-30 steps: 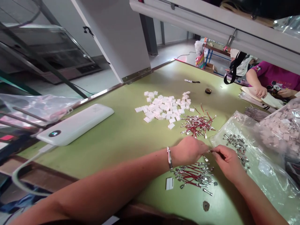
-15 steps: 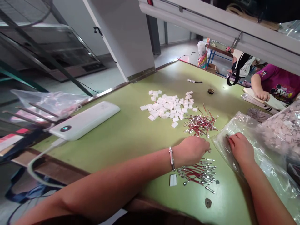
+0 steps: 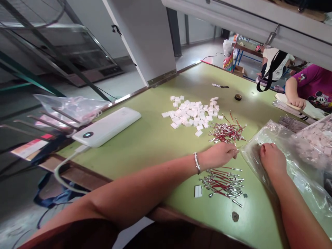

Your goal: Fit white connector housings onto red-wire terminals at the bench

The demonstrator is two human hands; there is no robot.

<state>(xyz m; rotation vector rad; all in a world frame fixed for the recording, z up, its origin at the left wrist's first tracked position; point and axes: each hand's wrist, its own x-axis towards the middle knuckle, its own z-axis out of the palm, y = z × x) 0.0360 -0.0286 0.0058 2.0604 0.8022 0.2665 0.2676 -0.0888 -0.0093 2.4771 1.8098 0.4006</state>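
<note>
My left hand (image 3: 220, 154), with a bracelet at the wrist, is closed in a pinch between two groups of short red wires with metal ends. A small pale, shiny tip shows at its fingertips, apparently a wire end. Just beyond it lies a tangled heap of red wires (image 3: 225, 132); on the near side, more red wires (image 3: 223, 185) lie roughly side by side. My right hand (image 3: 273, 160) rests over a clear plastic bag (image 3: 252, 152), fingers curled in a pinch. Something small and shiny shows by its fingertips, too small to name.
White plastic connector housings (image 3: 192, 112) lie scattered farther back, and one white housing (image 3: 198, 191) sits beside the near wires. A white power bank (image 3: 107, 128) with a cable is at left. Black tape (image 3: 238, 97) lies farther off. Another person's hand (image 3: 297, 102) works at far right.
The whole view has shifted a little. My left hand has drawn slightly away from the near wires towards the tangled heap. My right hand has hardly moved over the bag.
</note>
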